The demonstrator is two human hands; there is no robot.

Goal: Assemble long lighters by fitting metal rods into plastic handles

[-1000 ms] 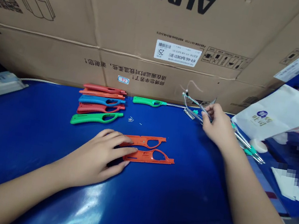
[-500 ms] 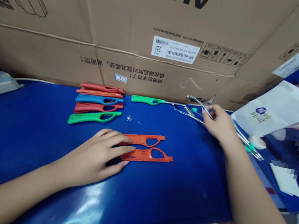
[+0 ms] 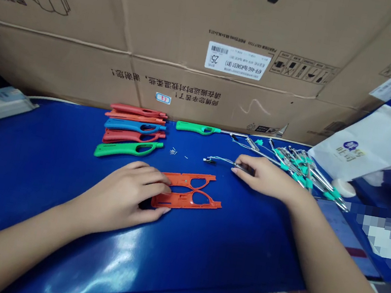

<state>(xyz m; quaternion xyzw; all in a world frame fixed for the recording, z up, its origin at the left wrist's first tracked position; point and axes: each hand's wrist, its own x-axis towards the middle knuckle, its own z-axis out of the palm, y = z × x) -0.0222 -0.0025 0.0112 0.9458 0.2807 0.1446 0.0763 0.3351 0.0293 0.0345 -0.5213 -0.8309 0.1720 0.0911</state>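
Note:
Two orange lighter shell halves (image 3: 189, 201) lie side by side on the table, hollow sides up. My left hand (image 3: 131, 191) is curled over their left ends, thumb along the near edge and fingers across both. In my right hand (image 3: 263, 177) is a metal lighter rod with thin wires (image 3: 221, 160) reaching left past the fingertips; most of the rod is hidden in the grip. Behind that hand lies a pile of similar lighter rods (image 3: 303, 165) with green pieces. A green lighter (image 3: 194, 128) with its rod rests by the cardboard.
Several coloured lighter handles (image 3: 123, 150) are stacked at the back left. Tiny white pins (image 3: 173, 151) are scattered behind the shell halves. A large cardboard box (image 3: 171, 22) walls off the blue table (image 3: 180, 259). A white bag (image 3: 364, 145) stands at the right.
My right hand has come away from the pile toward the shell halves, bringing a lighter rod with wires. My left hand and the shell halves have shifted slightly left.

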